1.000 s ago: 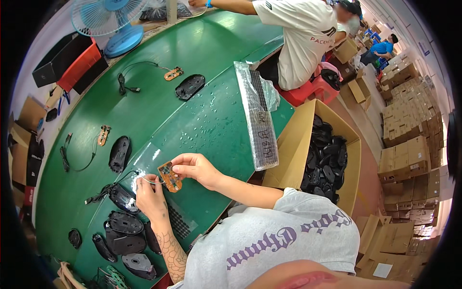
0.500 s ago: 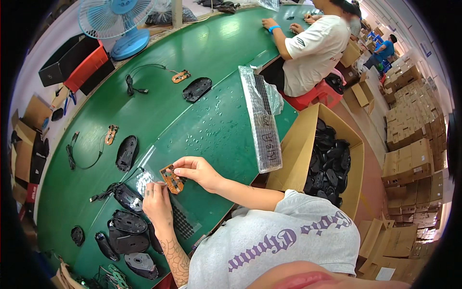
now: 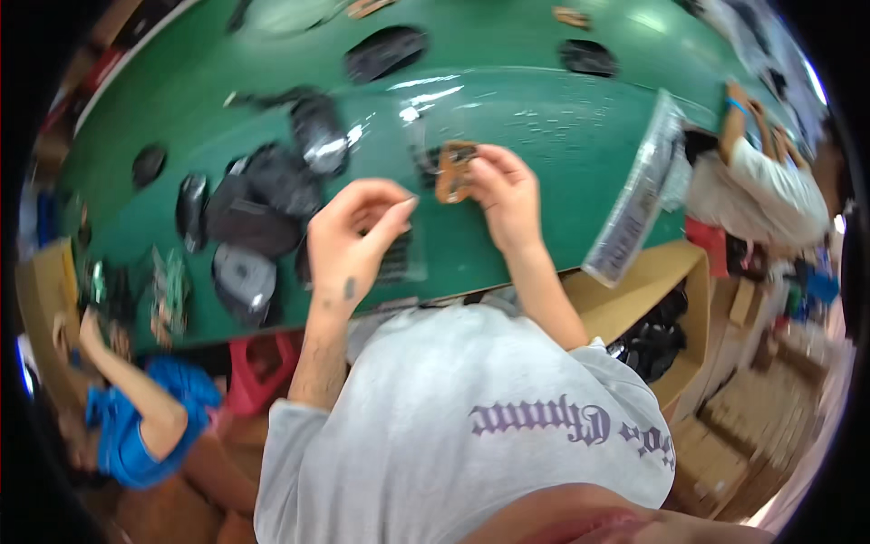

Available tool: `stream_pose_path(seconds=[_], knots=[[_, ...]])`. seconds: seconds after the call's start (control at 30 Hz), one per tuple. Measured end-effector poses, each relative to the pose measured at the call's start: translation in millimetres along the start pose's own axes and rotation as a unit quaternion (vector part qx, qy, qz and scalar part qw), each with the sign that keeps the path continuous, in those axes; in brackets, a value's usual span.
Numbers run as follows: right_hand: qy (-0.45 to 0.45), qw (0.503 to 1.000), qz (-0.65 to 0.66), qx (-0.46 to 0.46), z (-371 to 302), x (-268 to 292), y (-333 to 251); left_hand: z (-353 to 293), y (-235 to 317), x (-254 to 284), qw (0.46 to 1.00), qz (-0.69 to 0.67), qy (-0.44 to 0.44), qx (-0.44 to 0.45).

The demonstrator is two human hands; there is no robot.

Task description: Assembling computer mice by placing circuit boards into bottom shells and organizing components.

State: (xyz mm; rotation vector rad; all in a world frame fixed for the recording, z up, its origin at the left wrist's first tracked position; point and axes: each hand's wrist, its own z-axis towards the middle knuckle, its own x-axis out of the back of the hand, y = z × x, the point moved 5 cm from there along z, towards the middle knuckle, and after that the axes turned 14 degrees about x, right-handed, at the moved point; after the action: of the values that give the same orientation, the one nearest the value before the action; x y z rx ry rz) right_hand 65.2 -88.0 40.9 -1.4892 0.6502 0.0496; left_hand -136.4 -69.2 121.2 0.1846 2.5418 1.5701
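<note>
In my right hand [image 3: 509, 195] is a small brown circuit board [image 3: 451, 174], gripped at its right edge between thumb and fingers above the green table. My left hand [image 3: 358, 236] is apart from the board, just left of it. Its thumb and forefinger tips meet in a pinch; whether something small is between them I cannot make out. A black mouse shell [image 3: 320, 134] with a cable [image 3: 272, 98] lies beyond my left hand. More black mouse shells [image 3: 258, 204] are heaped to its left. Under my hands lies a clear plastic sheet [image 3: 415, 258], partly hidden, with dark dots.
A plastic-wrapped strip pack [image 3: 637, 195] lies at the right table edge, near a cardboard box [image 3: 681, 272] of black parts. Two mouse shells [image 3: 385, 53] lie farther back. At lower left a person in blue [image 3: 149, 422] sits by bundled wires [image 3: 169, 290]; another person [image 3: 761, 186] works at right.
The view has swung left, bringing the person in blue into sight. My left hand has come away from the circuit board, while my right hand still holds it.
</note>
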Motion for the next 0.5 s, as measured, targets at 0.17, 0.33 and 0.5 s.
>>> stream_pose_path(seconds=[0.17,0.33,0.5], knots=[[-0.04,0.999,-0.01,-0.015,-8.4,-20.7,12.9,3.7,-0.6,7.7,0.999,0.012,0.044,0.001],[-0.043,0.998,-0.043,0.013,-14.6,-18.7,13.6,4.2,-4.1,0.8,0.99,0.11,0.064,-0.051],[-0.05,0.997,-0.055,0.026,-14.3,-22.1,12.1,10.8,-8.5,-3.9,0.957,0.181,0.128,-0.185]])
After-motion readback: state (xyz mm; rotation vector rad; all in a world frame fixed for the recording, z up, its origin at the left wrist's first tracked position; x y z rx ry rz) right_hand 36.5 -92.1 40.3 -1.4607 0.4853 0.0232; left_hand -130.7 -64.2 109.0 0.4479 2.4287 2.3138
